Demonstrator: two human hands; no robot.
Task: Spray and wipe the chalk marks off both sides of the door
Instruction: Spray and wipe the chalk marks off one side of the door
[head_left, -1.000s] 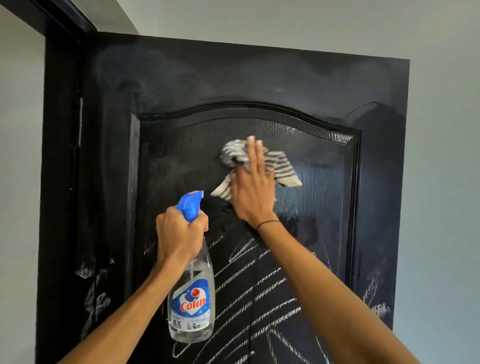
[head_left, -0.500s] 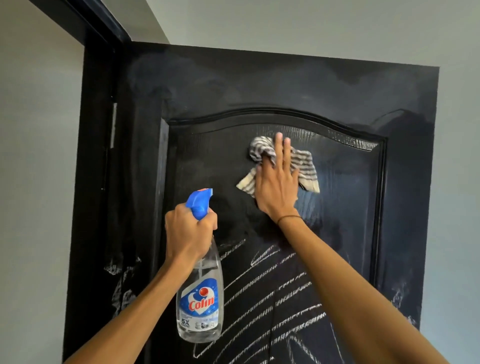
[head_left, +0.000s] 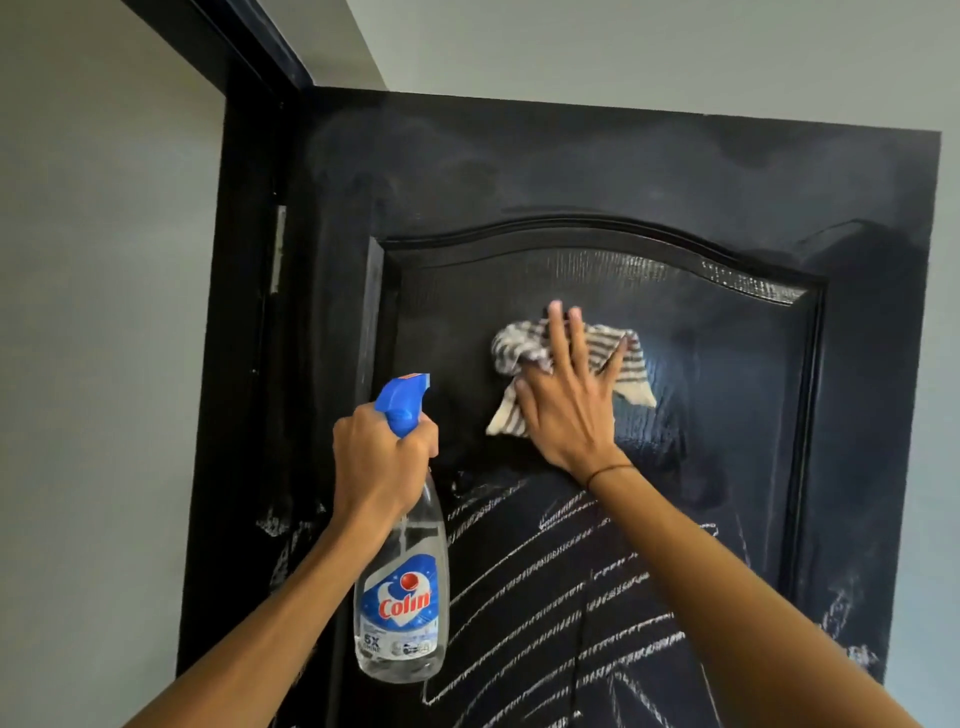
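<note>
- The right hand lies flat on the cloth, and the cloth is on the door.
- The left hand is to its left, around the neck of the spray bottle.
- The chalk marks are below the right hand.
- The door frame is left of the left hand.
</note>
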